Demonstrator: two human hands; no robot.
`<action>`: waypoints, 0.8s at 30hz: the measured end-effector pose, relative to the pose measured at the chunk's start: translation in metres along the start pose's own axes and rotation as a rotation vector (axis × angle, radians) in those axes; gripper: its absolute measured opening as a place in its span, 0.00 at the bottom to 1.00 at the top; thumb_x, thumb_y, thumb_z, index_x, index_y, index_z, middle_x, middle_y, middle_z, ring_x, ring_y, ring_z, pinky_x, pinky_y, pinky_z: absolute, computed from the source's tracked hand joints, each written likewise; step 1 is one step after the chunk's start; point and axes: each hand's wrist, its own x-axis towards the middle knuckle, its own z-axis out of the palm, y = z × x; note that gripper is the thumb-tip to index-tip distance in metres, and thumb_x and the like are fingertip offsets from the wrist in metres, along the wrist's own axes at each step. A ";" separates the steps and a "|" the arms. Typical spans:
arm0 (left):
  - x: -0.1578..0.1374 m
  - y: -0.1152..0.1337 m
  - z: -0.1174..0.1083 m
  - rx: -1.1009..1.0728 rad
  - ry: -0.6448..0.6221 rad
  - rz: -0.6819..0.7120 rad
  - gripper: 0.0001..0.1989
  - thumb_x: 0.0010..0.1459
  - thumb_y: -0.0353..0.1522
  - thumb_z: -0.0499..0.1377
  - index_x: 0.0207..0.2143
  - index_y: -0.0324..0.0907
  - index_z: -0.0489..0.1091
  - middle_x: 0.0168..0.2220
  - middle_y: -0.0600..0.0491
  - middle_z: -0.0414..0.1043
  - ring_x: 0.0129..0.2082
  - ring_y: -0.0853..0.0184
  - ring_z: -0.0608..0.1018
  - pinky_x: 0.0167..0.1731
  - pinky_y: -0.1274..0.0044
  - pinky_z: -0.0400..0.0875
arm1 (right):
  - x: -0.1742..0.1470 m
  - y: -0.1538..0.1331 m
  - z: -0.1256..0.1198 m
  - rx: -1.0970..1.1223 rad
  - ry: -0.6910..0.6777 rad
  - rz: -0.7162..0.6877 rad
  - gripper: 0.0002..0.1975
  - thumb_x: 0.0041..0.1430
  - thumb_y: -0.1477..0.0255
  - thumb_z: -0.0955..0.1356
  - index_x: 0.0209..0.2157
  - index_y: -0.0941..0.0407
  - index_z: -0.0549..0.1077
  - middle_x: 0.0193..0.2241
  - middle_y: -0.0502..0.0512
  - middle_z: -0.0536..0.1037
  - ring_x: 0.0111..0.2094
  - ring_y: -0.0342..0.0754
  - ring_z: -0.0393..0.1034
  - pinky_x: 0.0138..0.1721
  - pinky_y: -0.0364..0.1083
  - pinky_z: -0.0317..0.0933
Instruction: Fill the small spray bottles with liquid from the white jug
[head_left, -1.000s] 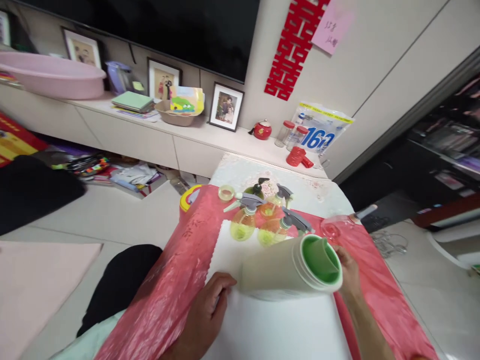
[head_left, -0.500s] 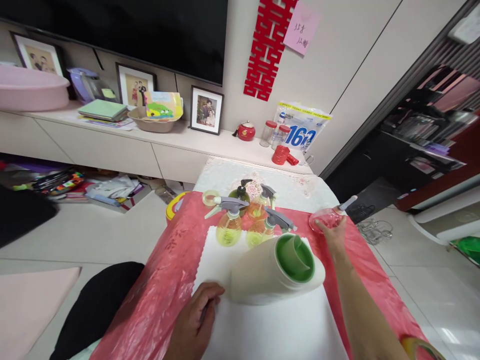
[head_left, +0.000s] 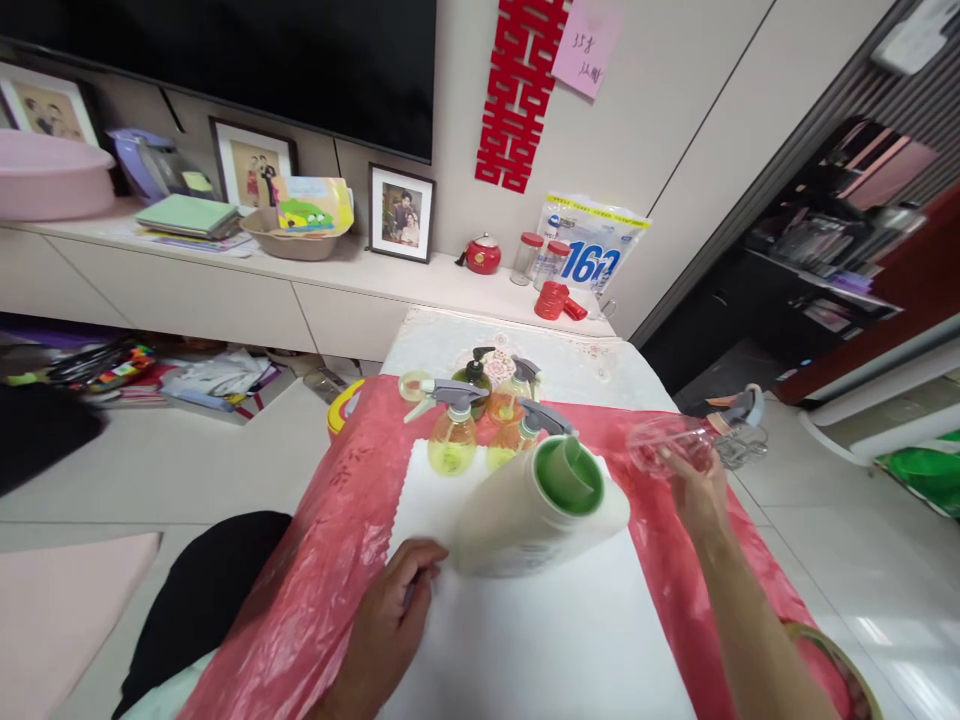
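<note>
My right hand (head_left: 701, 487) grips a clear spray bottle (head_left: 660, 443) at the table's right side. The bottle is tilted well over, its grey spray head pointing right. My left hand (head_left: 394, 610) lies loosely curled on a white sheet (head_left: 525, 640), its fingertips close to a large white jug (head_left: 499, 530) with a green-lined open mouth. Nothing shows in the left hand; whether it touches the jug I cannot tell. Beyond the jug stand a yellow-liquid spray bottle (head_left: 452, 445), another (head_left: 504, 440), an orange-liquid one (head_left: 504, 402) and a dark green pump bottle (head_left: 475, 376).
Red plastic sheeting (head_left: 345, 480) covers most of the table, over a flowered cloth (head_left: 435, 335). A small pale round container (head_left: 414, 385) sits at the back left. A tape roll (head_left: 847, 670) is at the lower right. A low cabinet (head_left: 352, 318) stands behind.
My right hand has moved right with the spray bottle and tipped it from near upright onto its side. My left hand stays by the jug. The view has shifted slightly.
</note>
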 end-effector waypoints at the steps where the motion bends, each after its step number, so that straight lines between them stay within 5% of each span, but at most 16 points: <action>1: 0.000 0.000 0.000 -0.001 -0.007 0.002 0.11 0.64 0.31 0.54 0.41 0.45 0.76 0.39 0.50 0.81 0.35 0.65 0.83 0.36 0.76 0.80 | -0.013 -0.011 -0.005 0.008 -0.007 0.002 0.39 0.35 0.64 0.84 0.50 0.58 0.72 0.45 0.56 0.75 0.43 0.50 0.74 0.41 0.45 0.73; 8: 0.003 0.001 -0.001 0.002 -0.056 -0.015 0.12 0.61 0.31 0.52 0.40 0.43 0.76 0.38 0.49 0.80 0.36 0.64 0.82 0.38 0.73 0.79 | -0.126 -0.065 -0.036 -0.036 -0.072 0.023 0.45 0.37 0.66 0.83 0.58 0.54 0.70 0.54 0.62 0.72 0.53 0.59 0.71 0.40 0.44 0.75; 12: 0.004 0.009 -0.009 -0.049 -0.129 -0.097 0.12 0.58 0.32 0.53 0.38 0.43 0.76 0.38 0.49 0.81 0.37 0.62 0.82 0.39 0.71 0.79 | -0.202 -0.077 -0.040 -0.160 -0.105 0.114 0.48 0.39 0.63 0.84 0.62 0.50 0.67 0.59 0.61 0.68 0.60 0.62 0.66 0.51 0.51 0.74; 15: -0.003 0.036 -0.020 -0.127 -0.225 -0.218 0.12 0.60 0.35 0.55 0.40 0.44 0.77 0.37 0.50 0.81 0.38 0.61 0.83 0.38 0.72 0.80 | -0.252 -0.081 -0.032 -0.174 -0.225 0.197 0.45 0.48 0.58 0.81 0.65 0.45 0.63 0.64 0.58 0.62 0.64 0.62 0.60 0.61 0.57 0.66; 18: -0.017 0.076 -0.029 -0.221 -0.374 -0.120 0.13 0.63 0.39 0.58 0.47 0.48 0.78 0.47 0.48 0.81 0.48 0.59 0.82 0.50 0.69 0.78 | -0.284 -0.078 -0.015 -0.154 -0.477 0.263 0.46 0.46 0.54 0.80 0.65 0.44 0.65 0.63 0.55 0.64 0.67 0.65 0.55 0.68 0.59 0.55; 20: -0.029 0.103 -0.033 -0.334 -0.472 -0.056 0.19 0.62 0.42 0.61 0.54 0.50 0.76 0.54 0.47 0.78 0.56 0.54 0.79 0.58 0.65 0.74 | -0.293 -0.071 0.000 -0.140 -0.637 0.309 0.47 0.43 0.52 0.81 0.65 0.44 0.68 0.59 0.56 0.68 0.66 0.67 0.56 0.67 0.59 0.56; 24: -0.039 0.134 -0.037 -0.554 -0.576 -0.179 0.21 0.59 0.50 0.64 0.50 0.49 0.80 0.47 0.46 0.82 0.55 0.48 0.80 0.53 0.60 0.77 | -0.298 -0.055 0.026 -0.115 -0.799 0.418 0.44 0.46 0.45 0.78 0.62 0.48 0.73 0.52 0.58 0.73 0.60 0.67 0.64 0.63 0.59 0.61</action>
